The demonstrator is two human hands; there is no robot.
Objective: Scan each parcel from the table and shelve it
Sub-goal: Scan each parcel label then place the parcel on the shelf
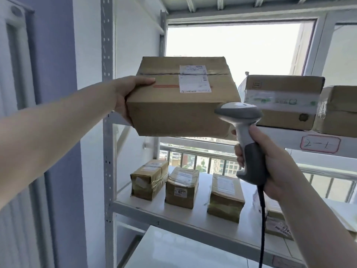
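Your left hand clamps the parcel at its left end; the upper shelf lies just right, beyond your right hand, which grips the scanner.

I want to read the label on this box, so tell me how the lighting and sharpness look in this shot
Head view: the window behind is blown out white, backlighting the shelves; the held box is evenly lit but soft, so its shipping label text is unreadable; the wide lens bows the shelf upright; the scanner is fairly sharp.
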